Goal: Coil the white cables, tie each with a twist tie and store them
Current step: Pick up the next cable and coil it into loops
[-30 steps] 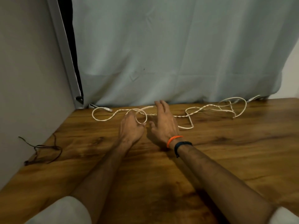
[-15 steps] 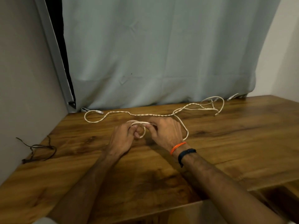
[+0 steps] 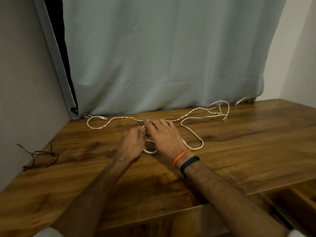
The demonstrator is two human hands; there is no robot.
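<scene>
Nearest the viewer, two bare forearms reach forward over the wooden tabletop (image 3: 239,151); the right wrist wears an orange band (image 3: 181,156) and a dark band (image 3: 189,163). The left hand (image 3: 132,144) has its fingers curled, and its grip pinches the white cables (image 3: 193,134) at the fingertips. The right hand (image 3: 165,135) lies just to the right of that pinch with fingers bent over the same cables, touching them; whether it truly clasps them cannot be told. Below the pinch, between the two hands, a small loop (image 3: 150,151) of cable rests on the wood. To the right of the grip a larger bend curves out and back. Beyond the grip the cables run twisted together, leftward to a loop ending in a plug (image 3: 103,118) and rightward to a loose tangle near the curtain (image 3: 162,57). Far left of the grip, by the wall, a thin dark wire (image 3: 41,156) lies on the tabletop.
</scene>
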